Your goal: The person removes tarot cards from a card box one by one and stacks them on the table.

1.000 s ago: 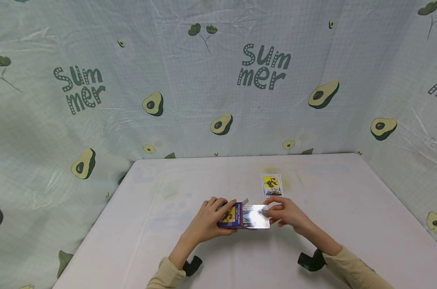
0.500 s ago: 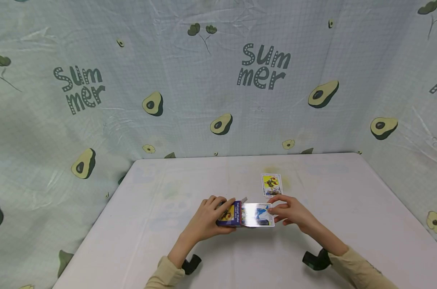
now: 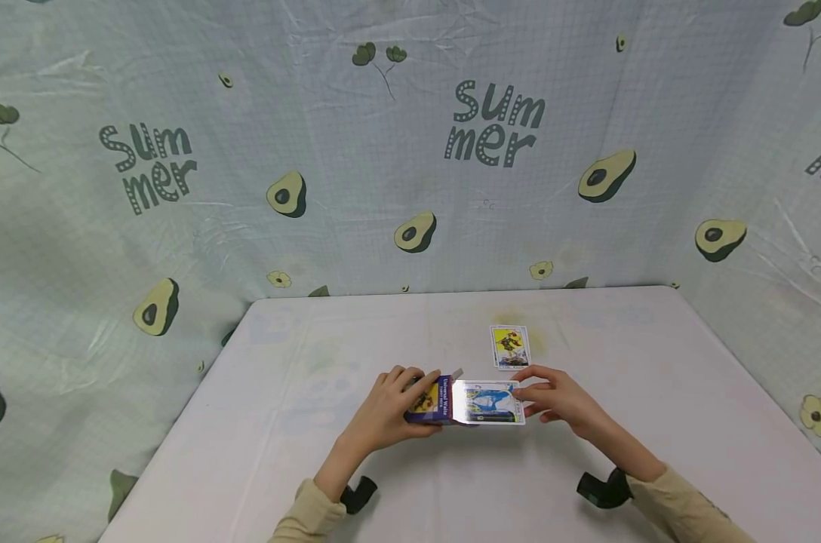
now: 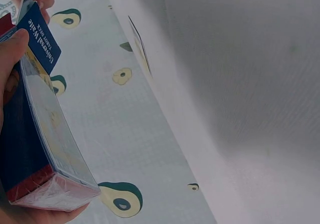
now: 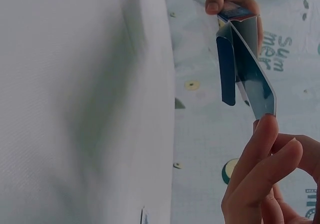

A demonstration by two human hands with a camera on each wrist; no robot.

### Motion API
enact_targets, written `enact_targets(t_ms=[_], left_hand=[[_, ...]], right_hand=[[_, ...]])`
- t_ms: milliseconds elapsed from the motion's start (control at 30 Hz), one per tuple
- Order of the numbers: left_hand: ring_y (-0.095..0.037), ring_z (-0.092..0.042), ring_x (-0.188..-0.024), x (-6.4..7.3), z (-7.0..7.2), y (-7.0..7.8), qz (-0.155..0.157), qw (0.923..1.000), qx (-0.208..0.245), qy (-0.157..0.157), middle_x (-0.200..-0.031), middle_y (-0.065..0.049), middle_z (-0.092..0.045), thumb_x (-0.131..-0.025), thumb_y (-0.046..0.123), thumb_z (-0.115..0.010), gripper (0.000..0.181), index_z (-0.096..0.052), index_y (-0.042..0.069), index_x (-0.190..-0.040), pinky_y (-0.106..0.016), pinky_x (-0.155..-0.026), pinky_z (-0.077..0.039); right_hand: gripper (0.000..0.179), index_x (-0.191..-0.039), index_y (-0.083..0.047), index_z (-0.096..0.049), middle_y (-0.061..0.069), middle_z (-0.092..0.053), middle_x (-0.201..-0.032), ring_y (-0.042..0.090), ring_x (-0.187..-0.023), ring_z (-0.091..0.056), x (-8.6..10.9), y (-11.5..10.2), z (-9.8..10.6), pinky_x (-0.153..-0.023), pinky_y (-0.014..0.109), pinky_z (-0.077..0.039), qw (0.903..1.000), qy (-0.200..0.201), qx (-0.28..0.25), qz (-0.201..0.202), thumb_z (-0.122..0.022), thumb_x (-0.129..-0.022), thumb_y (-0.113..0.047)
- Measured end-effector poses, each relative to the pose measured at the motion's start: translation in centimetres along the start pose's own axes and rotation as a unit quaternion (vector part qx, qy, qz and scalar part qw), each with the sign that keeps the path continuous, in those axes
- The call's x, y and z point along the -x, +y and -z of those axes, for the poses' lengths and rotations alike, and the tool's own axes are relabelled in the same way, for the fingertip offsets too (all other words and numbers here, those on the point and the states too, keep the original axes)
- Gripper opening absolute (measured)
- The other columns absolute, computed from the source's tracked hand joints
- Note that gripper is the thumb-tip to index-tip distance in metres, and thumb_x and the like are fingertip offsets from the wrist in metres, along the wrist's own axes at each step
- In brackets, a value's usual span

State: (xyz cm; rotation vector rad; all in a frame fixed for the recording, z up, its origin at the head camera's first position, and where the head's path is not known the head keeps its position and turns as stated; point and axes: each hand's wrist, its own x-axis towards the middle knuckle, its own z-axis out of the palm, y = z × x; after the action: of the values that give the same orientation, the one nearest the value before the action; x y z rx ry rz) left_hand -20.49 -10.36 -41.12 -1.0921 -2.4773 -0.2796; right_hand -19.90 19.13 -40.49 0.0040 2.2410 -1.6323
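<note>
My left hand (image 3: 387, 413) grips a blue and purple tarot deck box (image 3: 441, 401), its opening toward the right. The left wrist view shows the clear-wrapped lower end of the box (image 4: 55, 191) and a flap lettered "Universal Waite Tarot Deck" (image 4: 44, 42). A glossy tarot card (image 3: 490, 403) with a blue picture sticks far out of that opening. My right hand (image 3: 558, 400) pinches the card's outer end between thumb and fingers. In the right wrist view the card's bluish underside (image 5: 261, 91) slants from the open box to my fingertips.
A small pile of tarot cards (image 3: 511, 347), a yellow one on top, lies on the white-covered table (image 3: 342, 332) just beyond my right hand. A curtain printed with avocados (image 3: 342, 151) rises behind the table's far edge. Dark wrist mounts (image 3: 604, 490) hang below both wrists.
My right hand has moved to the right, drawing the card farther out of the box, so more of its blue picture shows. My left hand and the box have shifted slightly left.
</note>
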Motion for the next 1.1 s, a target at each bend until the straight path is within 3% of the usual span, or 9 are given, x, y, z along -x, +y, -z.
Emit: enact_targets(t_ms=[800, 1100], left_hand=[[-0.013, -0.046, -0.094, 0.4, 0.0, -0.2, 0.005, 1.0000, 0.005, 0.007, -0.110, 0.001, -0.052, -0.063, 0.051, -0.073, 0.078, -0.047, 0.020, -0.130, -0.034, -0.077, -0.041], [-0.014, -0.046, -0.093, 0.5, -0.1, -0.4, 0.004, 0.9997, 0.019, 0.018, -0.109, 0.000, -0.053, -0.061, 0.047, -0.076, 0.077, -0.050, 0.016, -0.126, -0.035, -0.076, -0.040]], right_hand=[[0.053, -0.124, -0.003, -0.047, -0.002, -0.064, -0.090, 0.013, -0.071, -0.064, 0.9, 0.6, 2.2, -0.054, 0.021, -0.045, 0.9978, 0.044, -0.029, -0.039, -0.055, -0.085, -0.039], [0.058, -0.130, 0.001, -0.039, 0.003, -0.061, -0.106, 0.009, -0.074, -0.064, 1.1, 0.9, 3.1, -0.055, 0.020, -0.044, 0.9966, 0.049, -0.054, -0.040, -0.050, -0.089, -0.039]])
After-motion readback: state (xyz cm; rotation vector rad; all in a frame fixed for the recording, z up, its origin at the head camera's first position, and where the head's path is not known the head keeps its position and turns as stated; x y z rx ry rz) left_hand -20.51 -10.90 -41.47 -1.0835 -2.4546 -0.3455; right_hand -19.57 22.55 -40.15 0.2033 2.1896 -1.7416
